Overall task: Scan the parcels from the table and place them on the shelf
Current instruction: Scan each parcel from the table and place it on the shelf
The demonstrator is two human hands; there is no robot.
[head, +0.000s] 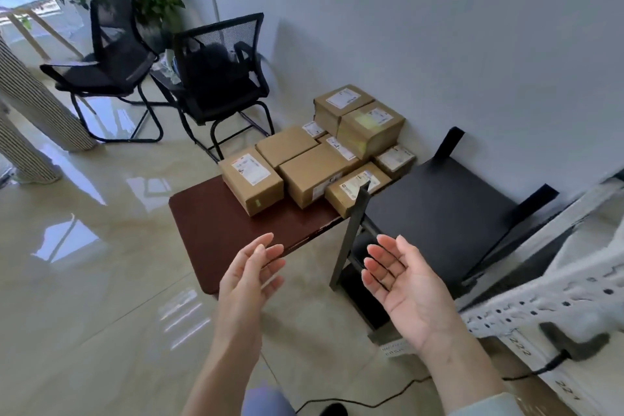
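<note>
The parcels (pixel 317 152) are stacked on the far part of the dark red bench (pixel 216 230), well ahead of both hands, and none of them is held. About ten brown cardboard boxes are counted, most with a white label on top; two of them are piled higher at the back, near the wall. The front part of the bench, just beyond the fingertips, carries nothing.

To the right of the hands a black shelf (pixel 439 213) is seen, its top board bare, and it stands just beside the bench. Further to the right and nearer to the person, a pale perforated rack (pixel 557 300) is visible, on which a dark device with a cable, probably the scanner (pixel 574 341), is lying. The picture is blurred there, so this is not sure.

The left hand (pixel 250 277) and the right hand (pixel 405 287) are raised in the air with the palms turned toward each other. The fingers are spread and relaxed, and nothing is pinched by either grip.

The step in hand is judged to be the reach for a parcel; no scanning is begun. For the next move, the nearest box (pixel 251 179), ahead and a little left of the hands, must be taken, probably from both sides. The scanner must then be fetched from the right, and the label must be kept facing up.
</note>
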